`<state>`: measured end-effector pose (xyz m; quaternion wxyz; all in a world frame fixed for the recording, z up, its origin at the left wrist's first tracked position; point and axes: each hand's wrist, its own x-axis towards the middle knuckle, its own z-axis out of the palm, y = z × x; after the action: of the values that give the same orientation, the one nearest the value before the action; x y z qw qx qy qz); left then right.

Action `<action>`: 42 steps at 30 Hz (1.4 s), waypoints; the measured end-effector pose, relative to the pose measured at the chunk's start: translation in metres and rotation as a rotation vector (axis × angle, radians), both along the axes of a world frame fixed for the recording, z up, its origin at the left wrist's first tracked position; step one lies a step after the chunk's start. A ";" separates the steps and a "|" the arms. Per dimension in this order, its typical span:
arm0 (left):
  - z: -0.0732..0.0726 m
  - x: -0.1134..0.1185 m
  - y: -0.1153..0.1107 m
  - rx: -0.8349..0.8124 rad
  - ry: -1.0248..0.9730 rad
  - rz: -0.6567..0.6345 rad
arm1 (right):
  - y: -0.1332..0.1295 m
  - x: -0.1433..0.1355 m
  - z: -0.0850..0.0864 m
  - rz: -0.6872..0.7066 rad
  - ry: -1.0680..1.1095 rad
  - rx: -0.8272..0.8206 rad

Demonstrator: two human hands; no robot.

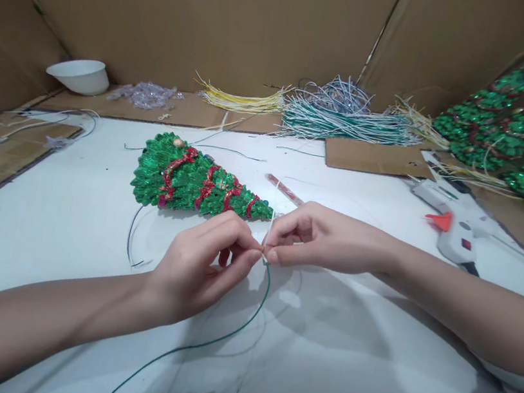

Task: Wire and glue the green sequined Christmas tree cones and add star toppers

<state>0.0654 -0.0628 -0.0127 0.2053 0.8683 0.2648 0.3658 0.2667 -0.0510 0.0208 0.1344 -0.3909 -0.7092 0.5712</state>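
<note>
My left hand (pixel 212 258) and my right hand (pixel 312 236) meet fingertip to fingertip in front of me, both closed in a pinch. Between them are the ends of a green wire (pixel 246 324) and a white wire (pixel 271 224); how the two join is covered by the fingers. The green wire curves down toward the bottom edge. From the pinch, the white wire runs up to the tip of a glittery green Christmas tree ornament (pixel 190 183) with red garlands. That ornament lies on its side, its tip just beyond my fingers.
A white glue gun (pixel 457 227) with an orange trigger lies at right. Behind are bundles of yellow wires (pixel 244 99) and green-white wires (pixel 350 124), a white bowl (pixel 84 77) and more tree ornaments (pixel 506 120). A flat stick (pixel 285 190) lies near my right hand.
</note>
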 end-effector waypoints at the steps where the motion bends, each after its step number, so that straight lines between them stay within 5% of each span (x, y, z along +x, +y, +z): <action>1: 0.000 0.000 0.000 0.003 -0.003 0.010 | -0.001 -0.001 -0.001 -0.020 0.017 -0.011; 17: 0.000 -0.008 0.003 0.007 -0.150 0.186 | 0.001 0.000 -0.005 -0.177 0.037 -0.024; 24: -0.003 -0.006 0.005 0.075 -0.089 0.053 | 0.007 0.002 -0.003 -0.355 0.087 0.108; 30: -0.008 -0.012 0.003 0.085 -0.007 -0.054 | 0.010 0.008 -0.002 -0.319 0.045 0.091; 42: -0.011 -0.014 0.002 0.014 0.153 -0.109 | 0.057 0.062 0.004 -0.768 0.255 0.192</action>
<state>0.0510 -0.0607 -0.0238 0.1980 0.9083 0.2294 0.2886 0.3285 0.0063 0.0253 0.4605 -0.5389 -0.5394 0.4545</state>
